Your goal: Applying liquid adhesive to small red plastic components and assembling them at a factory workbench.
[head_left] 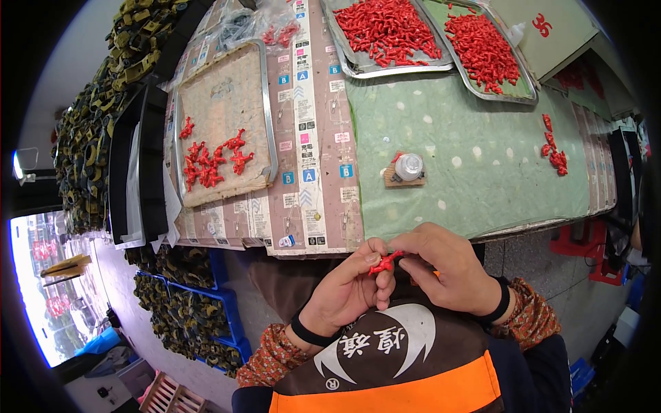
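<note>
Just off the table's front edge, my left hand (358, 279) pinches a small red plastic figure (385, 262) between thumb and fingers. My right hand (447, 270) meets it from the other side, its fingertips closed at the figure's end. Beyond my hands, a small clear round bottle (409, 166) stands on a little wooden block (395, 182). To the left, a metal-rimmed tray (227, 93) holds several assembled red figures (212, 164) in its near part. A few red pieces (554, 148) lie in a short row at the right of the green cloth.
Two metal trays (413, 69) heaped with small red parts (382, 31) stand at the back. A beige box (561, 31) is at far right. Black bins (138, 165) and piles of olive parts (89, 144) line the left side. Blue crates (234, 310) and a red stool (585, 251) stand below the table.
</note>
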Tool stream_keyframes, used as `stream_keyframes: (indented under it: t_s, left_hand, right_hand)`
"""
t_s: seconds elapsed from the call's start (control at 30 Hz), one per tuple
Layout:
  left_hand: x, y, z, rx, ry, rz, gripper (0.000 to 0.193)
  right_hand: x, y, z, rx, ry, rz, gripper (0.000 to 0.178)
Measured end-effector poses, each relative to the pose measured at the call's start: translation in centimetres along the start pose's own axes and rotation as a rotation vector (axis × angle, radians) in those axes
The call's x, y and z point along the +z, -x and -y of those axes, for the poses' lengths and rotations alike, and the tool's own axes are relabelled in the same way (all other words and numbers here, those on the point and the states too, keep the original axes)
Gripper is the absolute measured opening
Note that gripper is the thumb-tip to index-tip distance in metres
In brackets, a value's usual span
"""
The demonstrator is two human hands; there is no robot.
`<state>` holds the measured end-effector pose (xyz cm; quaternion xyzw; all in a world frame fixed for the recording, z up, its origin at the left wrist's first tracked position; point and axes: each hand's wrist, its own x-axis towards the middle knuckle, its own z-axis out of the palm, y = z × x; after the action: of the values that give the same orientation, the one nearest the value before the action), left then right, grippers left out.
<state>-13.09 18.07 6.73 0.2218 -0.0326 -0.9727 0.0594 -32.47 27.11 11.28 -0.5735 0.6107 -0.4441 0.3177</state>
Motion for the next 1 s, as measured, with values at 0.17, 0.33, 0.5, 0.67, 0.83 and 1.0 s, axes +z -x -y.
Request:
stream_keyframes:
  t_s: [0.17,0.33,0.5,0.67,0.83,1.0]
  left_hand:
    - [0.1,0.2,0.0,-0.045,0.095,0.034,0.021]
    - [-0.5,0.3,0.3,-0.049,0.132,0.011,0.029]
    - [-0.3,0.5,0.6,0.000,-0.074,-0.066,0.040]
    - [0.4,0.4,0.5,0.029,-0.215,-0.142,0.049]
    - [0.8,0.3,0.6,0.173,-0.363,-0.196,0.048]
    - [0.8,0.5,0.1,0.150,-0.339,-0.167,0.039]
  right_hand:
    - [-0.1,0.0,-1.2,-0.047,-0.038,0.067,0.028]
    - [-0.1,-0.2,-1.2,0.059,-0.157,0.079,0.023]
    - [-0.1,-0.1,-1.5,0.141,-0.236,0.077,0.021]
    - [0.2,0.3,-2.1,0.261,-0.312,0.059,0.015]
    - [0.3,0.4,-2.1,0.444,-0.653,0.061,0.014]
    - [0.0,0.2,-2.1,0.571,-0.676,0.113,0.016]
